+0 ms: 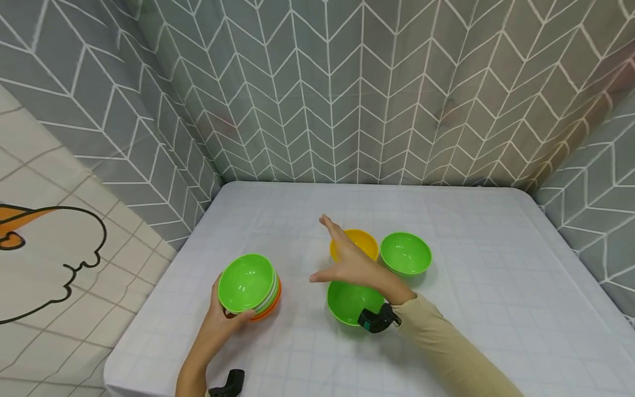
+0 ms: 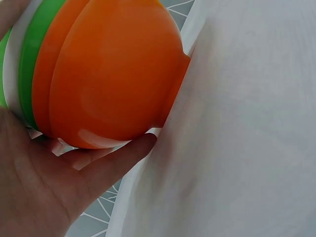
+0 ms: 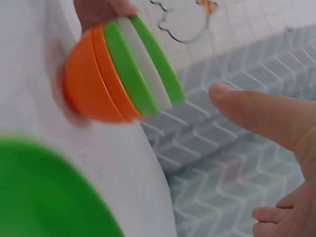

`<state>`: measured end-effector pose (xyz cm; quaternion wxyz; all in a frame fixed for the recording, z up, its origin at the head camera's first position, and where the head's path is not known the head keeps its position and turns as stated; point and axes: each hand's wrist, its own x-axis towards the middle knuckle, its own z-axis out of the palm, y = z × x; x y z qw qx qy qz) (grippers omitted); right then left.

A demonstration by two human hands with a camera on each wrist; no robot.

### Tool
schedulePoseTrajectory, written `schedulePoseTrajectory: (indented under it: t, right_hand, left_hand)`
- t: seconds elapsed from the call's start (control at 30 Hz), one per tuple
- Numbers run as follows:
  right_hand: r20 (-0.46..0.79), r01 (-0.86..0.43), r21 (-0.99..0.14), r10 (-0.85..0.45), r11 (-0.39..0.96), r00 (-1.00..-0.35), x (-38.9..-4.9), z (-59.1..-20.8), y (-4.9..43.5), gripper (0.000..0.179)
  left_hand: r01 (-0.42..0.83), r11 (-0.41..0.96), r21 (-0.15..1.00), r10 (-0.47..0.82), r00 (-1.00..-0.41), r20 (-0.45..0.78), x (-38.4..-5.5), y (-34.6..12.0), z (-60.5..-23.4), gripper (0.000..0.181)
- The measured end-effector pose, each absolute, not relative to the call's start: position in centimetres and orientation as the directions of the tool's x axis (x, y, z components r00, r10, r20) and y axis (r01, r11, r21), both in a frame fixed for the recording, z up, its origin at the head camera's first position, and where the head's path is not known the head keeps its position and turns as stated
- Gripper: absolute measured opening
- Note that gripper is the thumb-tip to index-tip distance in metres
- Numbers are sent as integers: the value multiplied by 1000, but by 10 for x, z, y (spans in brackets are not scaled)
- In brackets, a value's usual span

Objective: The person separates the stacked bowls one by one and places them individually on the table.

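While the left hand [image 1: 221, 321] grips it, the bowl stack [image 1: 248, 284] stands left of the spread right hand [image 1: 351, 263].

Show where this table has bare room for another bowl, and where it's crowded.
The widest bare patch lies between the far green bowl and the right table edge; another, between the yellow bowl and far edge. A narrower strip separates the bowl stack and near green bowl. Crowded: among those three single bowls, near the right hand.

Bowl stack [image 1: 249, 285] nested; green topmost.
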<state>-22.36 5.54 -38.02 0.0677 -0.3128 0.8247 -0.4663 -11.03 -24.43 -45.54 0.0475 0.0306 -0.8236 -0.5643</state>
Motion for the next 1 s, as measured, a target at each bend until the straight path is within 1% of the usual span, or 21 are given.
schedulePoseTrajectory:
  t: [0.23, 0.37, 0.53, 0.63, 0.83, 0.93, 1.0]
  right_hand:
    - [154, -514, -792, -707, 330, -691, -219, -383, 10, 123]
    - [156, -549, -779, -754, 303, -638, -217, -383, -7, 120]
    - [166, -600, -751, -801, 276, -576, -212, -383, -24, 116]
    - [145, -608, -743, -820, 279, -553, -211, -383, -32, 118]
    - [83, -580, -758, -838, 298, -539, -212, -389, -43, 121]
    - [86, -577, -770, -851, 273, -518, -214, -392, -46, 120]
    - [110, -588, -773, -860, 241, -497, -216, -394, -49, 118]
  left_hand:
    - [58, 352, 934, -71, -994, 89, -110, -246, -457, 103]
    - [86, 340, 937, -52, -993, 110, -109, -247, -457, 103]
    - [91, 328, 940, -39, -993, 110, -109, -247, -458, 103]
    - [98, 325, 941, -23, -994, 111, -110, -248, -458, 103]
    - [75, 320, 944, -11, -997, 82, -110, -249, -458, 101]
    - [72, 322, 944, -16, -997, 82, -110, -250, -458, 102]
    - [71, 325, 943, -19, -997, 81, -110, -251, -458, 102]
